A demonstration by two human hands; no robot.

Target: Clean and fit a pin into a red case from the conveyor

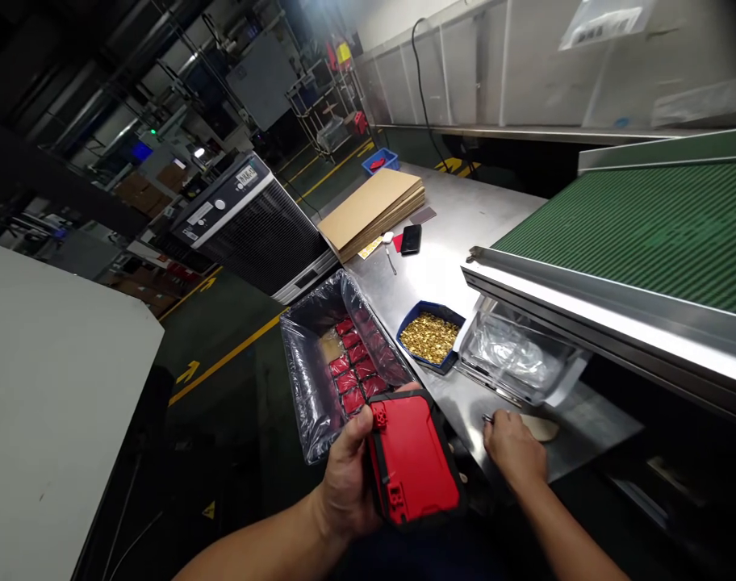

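My left hand (347, 476) grips a red plastic case with a black edge (411, 460), holding it tilted above the front corner of the steel table (465, 218). My right hand (513, 448) rests on the table and pinches a small metal tool (487, 419), whose tip shows beyond my fingers. A beige pad (542, 428) lies just past that hand. Close to the red case stands a plastic-lined bin (301, 379) holding rows of red cases (351, 363). Its front part is hidden behind my left hand. A blue tray (425, 310) of small brass parts (429, 337) sits beyond my right hand.
A green conveyor belt (646, 226) with a steel rail (586, 315) runs along the right, above a clear plastic container (513, 355). Farther along the table lie stacked cardboard sheets (371, 214) and a black phone (411, 239). A blue bin (380, 161) stands at the far end.
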